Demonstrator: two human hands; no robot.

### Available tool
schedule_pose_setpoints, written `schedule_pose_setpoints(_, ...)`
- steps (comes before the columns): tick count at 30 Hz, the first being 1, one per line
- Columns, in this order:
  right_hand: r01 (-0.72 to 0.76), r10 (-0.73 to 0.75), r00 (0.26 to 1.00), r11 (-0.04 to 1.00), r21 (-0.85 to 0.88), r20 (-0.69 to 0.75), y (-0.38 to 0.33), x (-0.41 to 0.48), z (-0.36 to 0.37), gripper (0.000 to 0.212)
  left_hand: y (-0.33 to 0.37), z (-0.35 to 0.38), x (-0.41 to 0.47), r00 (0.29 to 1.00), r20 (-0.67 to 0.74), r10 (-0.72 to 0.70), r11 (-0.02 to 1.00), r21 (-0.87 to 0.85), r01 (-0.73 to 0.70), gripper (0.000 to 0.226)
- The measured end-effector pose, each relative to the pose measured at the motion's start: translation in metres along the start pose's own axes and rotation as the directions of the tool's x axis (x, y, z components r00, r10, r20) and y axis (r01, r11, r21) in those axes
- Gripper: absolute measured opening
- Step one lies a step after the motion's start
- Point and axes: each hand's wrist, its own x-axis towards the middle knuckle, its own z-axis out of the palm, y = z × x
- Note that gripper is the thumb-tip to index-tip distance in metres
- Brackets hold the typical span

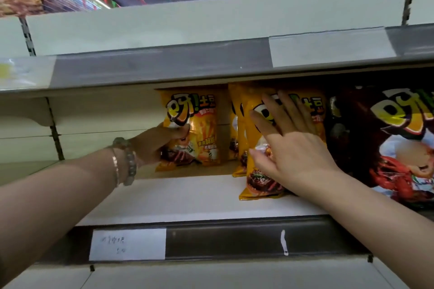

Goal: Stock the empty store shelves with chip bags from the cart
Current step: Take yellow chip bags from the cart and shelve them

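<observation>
- A yellow chip bag (pixel 202 124) was stood upright at the back of the shelf (pixel 187 197), its long axis vertical and its printed face turned outward.
- Its left edge was gripped by the left hand (pixel 157 145): the fingers were curled behind the bag and the thumb was laid across its front.
- The bag was thus found just to the right of that hand's palm, and well to the left of the right hand (pixel 288 148).
- The right hand was held flat with straight, spread fingers pressed against the front of a row of yellow chip bags (pixel 260 183); nothing was grasped by it.
- A gap of bare back panel was left between the held bag and that row, so the coming move was judged to be a short shift to the right, towards the flat hand, with the bag kept upright.
- The left hand was the nearer one, being on the bag already.
- Beyond the right hand, a dark red chip bag (pixel 385 148) was seen standing against the row.
- Bracelets (pixel 124 162) were worn on the left wrist.
- A handwritten price label (pixel 128 244) was fixed to the shelf's front rail, below the left forearm.
- The cart was not in view.
</observation>
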Motion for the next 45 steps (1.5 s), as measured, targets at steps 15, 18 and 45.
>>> schedule_pose_setpoints(15,0.057,-0.06,0.997,0.997,-0.052,-0.057,0.005,-0.001,0.005,0.06,0.013,0.021,0.002,0.969,-0.246,0.012,0.963,0.263,0.055,0.049)
schedule_pose_setpoints(18,0.083,-0.086,0.995,0.994,-0.067,-0.046,0.001,-0.005,-0.003,0.06,0.021,0.029,-0.01,0.924,-0.382,0.025,0.975,0.215,0.062,0.067)
schedule_pose_setpoints(45,0.568,-0.433,0.792,0.263,0.78,-0.431,-0.251,-0.158,-0.021,0.034,-0.1,0.046,-0.438,0.495,-0.859,0.134,0.916,0.298,0.268,0.013)
